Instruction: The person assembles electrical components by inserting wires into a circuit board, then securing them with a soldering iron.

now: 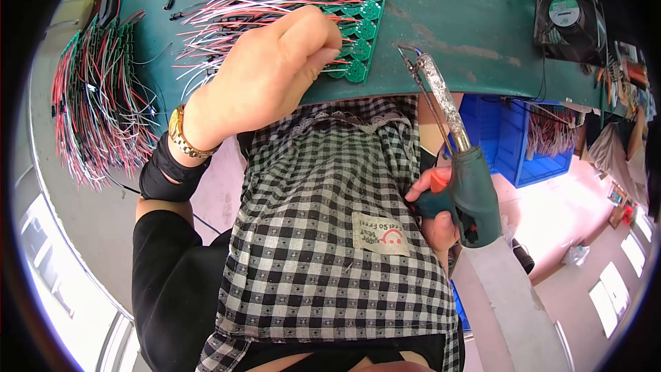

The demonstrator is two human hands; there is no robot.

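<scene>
A panel of joined green circuit boards (372, 12) lies near the front edge of the table, with red, white and black wires (227, 10) running left from it. Over these wires, my left hand (286, 62) is closed in a pinch at the panel's near rows. A wire shows at its fingertips, though the hand hides most of it. My right hand (441, 224) grips a dark green soldering gun (475, 196) by its handle, with a finger at the red trigger. The gun's scorched metal barrel points up, its thin tip above the table edge, right of the panel and apart from it.
Wired boards (103, 103) hang in a thick bundle over the table's left edge. A black fan (570, 21) stands at the far right of the green table (468, 7). Below the right edge, a blue crate (513, 145) holds more wires.
</scene>
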